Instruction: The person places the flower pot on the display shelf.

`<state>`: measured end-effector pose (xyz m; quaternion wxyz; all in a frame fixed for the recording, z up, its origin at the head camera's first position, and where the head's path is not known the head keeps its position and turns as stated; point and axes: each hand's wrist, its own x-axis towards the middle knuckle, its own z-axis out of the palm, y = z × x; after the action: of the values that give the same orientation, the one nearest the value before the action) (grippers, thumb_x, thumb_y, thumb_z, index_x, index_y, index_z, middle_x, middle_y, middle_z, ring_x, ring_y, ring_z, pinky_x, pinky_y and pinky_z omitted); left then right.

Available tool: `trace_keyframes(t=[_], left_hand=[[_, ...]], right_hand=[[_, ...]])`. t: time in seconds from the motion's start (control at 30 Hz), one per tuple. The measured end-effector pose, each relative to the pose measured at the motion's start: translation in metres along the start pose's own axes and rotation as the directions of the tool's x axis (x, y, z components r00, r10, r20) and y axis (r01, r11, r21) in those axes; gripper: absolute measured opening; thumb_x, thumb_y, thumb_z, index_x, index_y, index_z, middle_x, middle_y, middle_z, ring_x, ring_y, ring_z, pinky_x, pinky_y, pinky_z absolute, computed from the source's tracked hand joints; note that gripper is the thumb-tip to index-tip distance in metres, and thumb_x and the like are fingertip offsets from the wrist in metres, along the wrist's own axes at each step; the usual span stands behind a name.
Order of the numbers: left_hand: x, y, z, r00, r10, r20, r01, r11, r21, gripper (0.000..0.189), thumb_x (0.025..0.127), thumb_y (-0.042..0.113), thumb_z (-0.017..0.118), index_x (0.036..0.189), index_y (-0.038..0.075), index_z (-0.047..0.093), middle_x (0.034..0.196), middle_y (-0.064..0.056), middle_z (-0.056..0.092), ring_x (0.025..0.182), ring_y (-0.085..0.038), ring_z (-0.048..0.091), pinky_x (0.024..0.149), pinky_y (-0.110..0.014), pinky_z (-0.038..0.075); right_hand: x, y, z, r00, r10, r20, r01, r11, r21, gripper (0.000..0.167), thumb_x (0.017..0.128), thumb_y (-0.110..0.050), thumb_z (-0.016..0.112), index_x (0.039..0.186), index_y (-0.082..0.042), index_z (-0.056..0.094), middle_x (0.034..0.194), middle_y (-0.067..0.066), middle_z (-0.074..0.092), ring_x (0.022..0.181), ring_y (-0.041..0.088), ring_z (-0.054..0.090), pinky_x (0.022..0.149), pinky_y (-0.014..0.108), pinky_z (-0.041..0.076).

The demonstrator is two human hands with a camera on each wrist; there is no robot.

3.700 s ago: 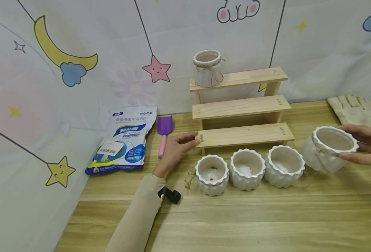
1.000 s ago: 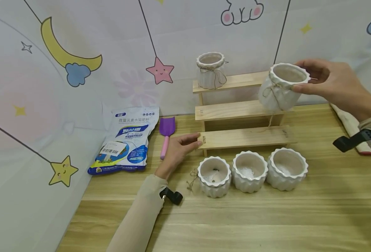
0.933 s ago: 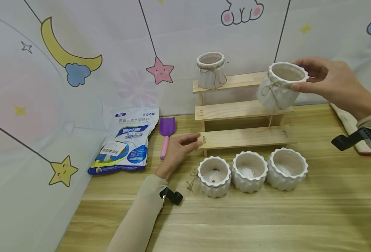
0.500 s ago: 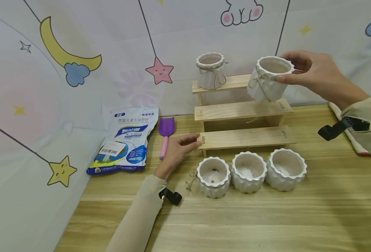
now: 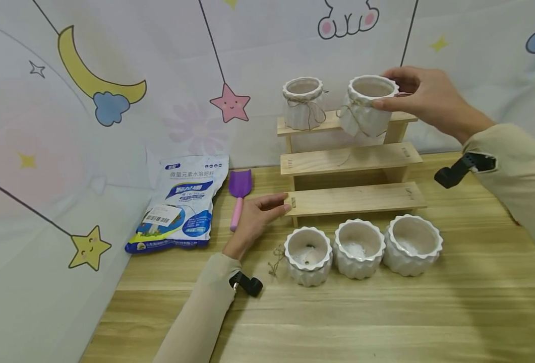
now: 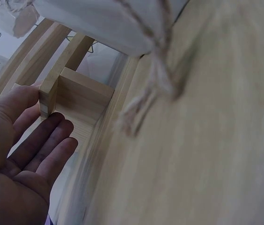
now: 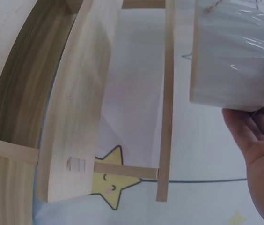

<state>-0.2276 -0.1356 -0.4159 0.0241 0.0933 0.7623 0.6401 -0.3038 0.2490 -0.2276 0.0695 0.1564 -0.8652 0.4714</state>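
My right hand (image 5: pixel 435 98) grips a white ceramic flowerpot (image 5: pixel 366 113) by its scalloped rim, thumb in front, at the top tier of a three-tier wooden plant stand (image 5: pixel 353 200). Twine is tied round the pot's neck. In the right wrist view the pot's base (image 7: pixel 194 56) appears slightly apart from the top board (image 7: pixel 167 93). A similar twine-tied pot (image 5: pixel 303 112) stands on that tier's left end. My left hand (image 5: pixel 255 217) pinches the left end of the lowest board; in the left wrist view its other fingers (image 6: pixel 52 159) extend below the board.
Three white pots (image 5: pixel 308 272), (image 5: pixel 359 262), (image 5: pixel 413 259) stand in a row on the table (image 5: pixel 340 322) before the stand. A fertilizer bag (image 5: pixel 181 201) and a purple trowel (image 5: pixel 240 189) with a pink handle lie left. A printed cloth backdrop (image 5: pixel 249 45) hangs behind.
My right hand has carried the pot from the table's right side up and left to the top tier, beside the other pot. My left hand has stayed on the lowest board.
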Motion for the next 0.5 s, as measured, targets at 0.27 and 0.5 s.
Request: trace_keyframes(t=[0.27,0.5], left_hand=[[0.0,0.0,0.0,1.0,0.0,0.008,0.0,1.0,-0.004,0.039,0.092,0.011,0.084,0.13,0.003,0.075,0.124,-0.012,0.076,0.117,-0.025,0.071,0.097,-0.031,0.057],[0.0,-0.001,0.0,1.0,-0.001,0.001,0.001,1.0,-0.005,0.038,0.092,0.009,0.084,0.129,0.002,0.075,0.123,-0.012,0.076,0.116,-0.025,0.072,0.097,-0.031,0.057]], right_hand=[[0.014,-0.001,0.01,1.0,0.014,0.005,-0.014,1.0,-0.015,0.066,0.09,-0.03,0.088,0.144,-0.005,0.059,0.127,0.001,0.067,0.114,0.008,0.062,0.086,0.01,0.049],[0.025,0.001,0.017,1.0,0.022,0.016,-0.021,0.999,-0.043,0.067,0.09,-0.036,0.087,0.144,-0.007,0.059,0.13,0.005,0.066,0.114,0.01,0.061,0.088,0.014,0.047]])
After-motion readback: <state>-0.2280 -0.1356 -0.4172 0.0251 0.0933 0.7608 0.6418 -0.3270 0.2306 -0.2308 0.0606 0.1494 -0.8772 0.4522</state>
